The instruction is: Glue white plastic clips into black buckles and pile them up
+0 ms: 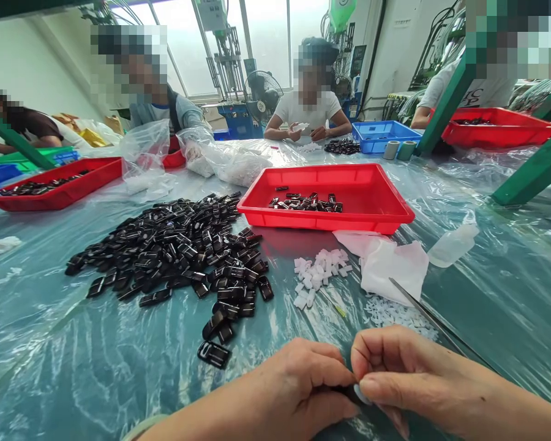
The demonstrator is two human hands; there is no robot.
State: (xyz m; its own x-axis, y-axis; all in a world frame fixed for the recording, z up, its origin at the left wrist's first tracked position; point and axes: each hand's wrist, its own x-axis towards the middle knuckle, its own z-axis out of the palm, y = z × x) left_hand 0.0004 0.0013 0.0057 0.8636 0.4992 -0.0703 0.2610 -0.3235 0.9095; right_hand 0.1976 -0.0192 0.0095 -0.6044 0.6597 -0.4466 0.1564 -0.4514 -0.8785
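Close to the front edge of view, my left hand (310, 383) is closed on a black plastic piece, mostly hidden by its fingers. My right hand (408, 376) meets it, thumb and forefinger pinched on a small whitish piece (362, 394) against the black one. Metal tweezers (422, 309) reach over a white cloth (395, 266) and pass behind my right wrist; whether they touch the hand I cannot tell. Ahead of my left hand lies a heap of black plastic pieces (174, 245), with one single black piece (214, 354) nearest me.
A red tray (326, 220) holds some black pieces. Small white blocks (319, 272), a yellow-tipped needle (338, 310), translucent scraps (395, 312) and a clear bottle (454, 242) lie ahead. Co-workers (308, 113) sit across the plastic-covered table (96, 367). Green posts (454, 98) rise at right.
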